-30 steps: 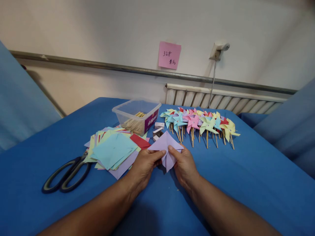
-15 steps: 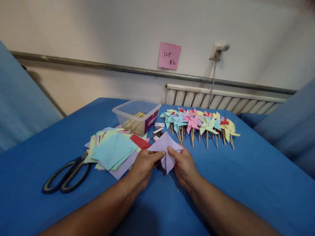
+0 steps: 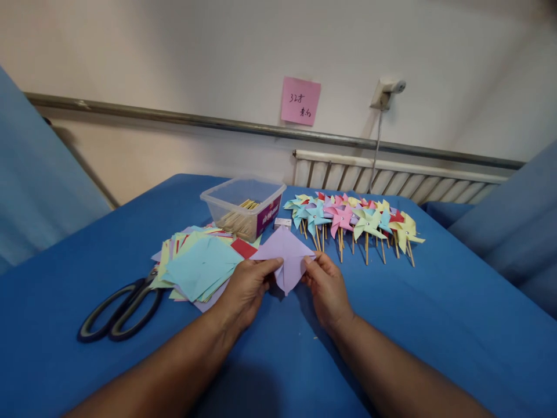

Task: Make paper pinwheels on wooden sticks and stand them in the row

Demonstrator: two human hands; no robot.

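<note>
Mid-table, both hands (image 3: 287, 290) pinching lilac paper (image 3: 285, 255)

Writing on pink sticky note (image 3: 300, 101) too small to read. Label on clear plastic box (image 3: 242, 204) illegible. Lilac paper (image 3: 285, 257) hides part of small white box (image 3: 282, 222) behind. Paper stack (image 3: 198, 264) covers scissors' (image 3: 119, 305) blades. Both forearms cut off by near edge.

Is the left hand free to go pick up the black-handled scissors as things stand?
Probably not right away: the left hand and the right hand both pinch the folded lilac paper square. The black-handled scissors lie uncovered on the blue table, on that hand's side.
</note>
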